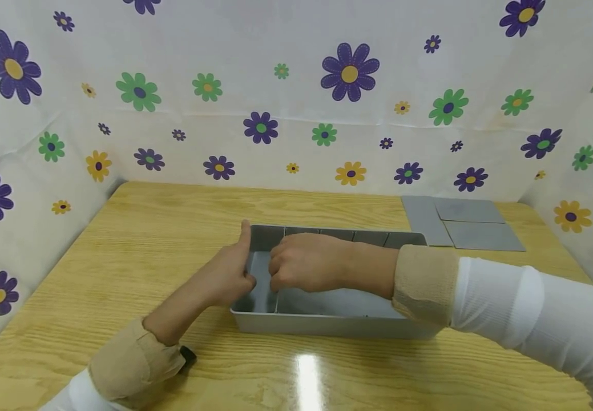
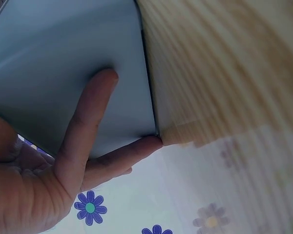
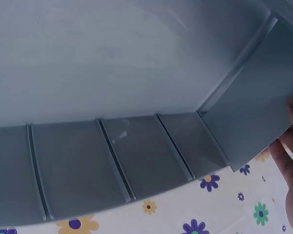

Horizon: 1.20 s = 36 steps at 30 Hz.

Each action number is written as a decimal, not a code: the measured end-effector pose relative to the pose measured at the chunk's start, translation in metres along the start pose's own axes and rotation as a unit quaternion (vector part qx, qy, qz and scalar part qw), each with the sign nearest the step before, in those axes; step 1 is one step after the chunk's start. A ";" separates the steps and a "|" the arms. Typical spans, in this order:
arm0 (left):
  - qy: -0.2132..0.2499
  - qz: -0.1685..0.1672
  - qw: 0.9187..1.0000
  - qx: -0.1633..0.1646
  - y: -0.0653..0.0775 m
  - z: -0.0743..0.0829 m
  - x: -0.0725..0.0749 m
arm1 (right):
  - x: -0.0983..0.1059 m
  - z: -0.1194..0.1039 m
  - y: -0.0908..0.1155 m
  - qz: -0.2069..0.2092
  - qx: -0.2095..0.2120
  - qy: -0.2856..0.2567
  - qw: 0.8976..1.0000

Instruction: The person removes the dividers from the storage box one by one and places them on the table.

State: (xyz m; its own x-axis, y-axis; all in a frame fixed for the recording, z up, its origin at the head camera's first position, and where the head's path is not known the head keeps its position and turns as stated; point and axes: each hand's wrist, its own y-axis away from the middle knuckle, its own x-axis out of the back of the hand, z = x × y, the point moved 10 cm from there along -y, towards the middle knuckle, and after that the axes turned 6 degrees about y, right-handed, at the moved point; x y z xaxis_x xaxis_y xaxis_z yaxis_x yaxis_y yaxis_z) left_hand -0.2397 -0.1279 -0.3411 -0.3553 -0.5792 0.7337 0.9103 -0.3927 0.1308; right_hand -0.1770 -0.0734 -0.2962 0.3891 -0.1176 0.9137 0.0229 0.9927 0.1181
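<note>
A long grey plastic tray (image 1: 337, 325) with slotted side walls stands on the table. My left hand (image 1: 226, 274) grips its left end, the thumb over the rim and straight fingers (image 2: 90, 114) against the outside of the end wall. My right hand (image 1: 309, 262) reaches over the tray and pinches the top edge of a thin grey divider (image 3: 254, 97). That divider stands upright across the tray near its left end, its side edge at a wall slot. In the right wrist view, the thumb is on one face and fingers are behind it.
Several flat grey panels (image 1: 486, 235) lie on the wooden table (image 1: 173, 211) behind the tray at right. Flower-printed white cloth (image 1: 286, 97) hangs at the back and sides. Small ribs (image 3: 115, 156) form further slots along the tray wall.
</note>
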 end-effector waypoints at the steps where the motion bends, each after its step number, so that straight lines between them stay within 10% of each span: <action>1: 0.000 0.000 1.000 -0.001 0.000 0.000 0.000 | 0.002 0.000 0.001 0.003 0.002 0.000 1.000; 20: -0.015 0.010 1.000 -0.001 -0.002 0.001 0.000 | 0.091 0.050 0.050 0.108 -0.064 -0.042 0.991; 27: 0.000 0.010 1.000 0.014 -0.003 0.000 -0.001 | 0.086 0.094 0.117 0.111 -0.150 -0.004 0.982; 36: -0.002 0.012 1.000 0.023 -0.001 -0.001 -0.001 | 0.031 0.143 0.235 -0.013 -0.303 0.052 0.951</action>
State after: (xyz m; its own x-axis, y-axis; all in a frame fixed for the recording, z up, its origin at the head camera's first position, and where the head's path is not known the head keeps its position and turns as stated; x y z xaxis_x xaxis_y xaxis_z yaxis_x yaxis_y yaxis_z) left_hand -0.2409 -0.1273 -0.3426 -0.3318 -0.5856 0.7396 0.9275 -0.3456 0.1425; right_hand -0.2913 0.1522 -0.1847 0.4700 -0.1709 0.8659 0.5483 0.8254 -0.1347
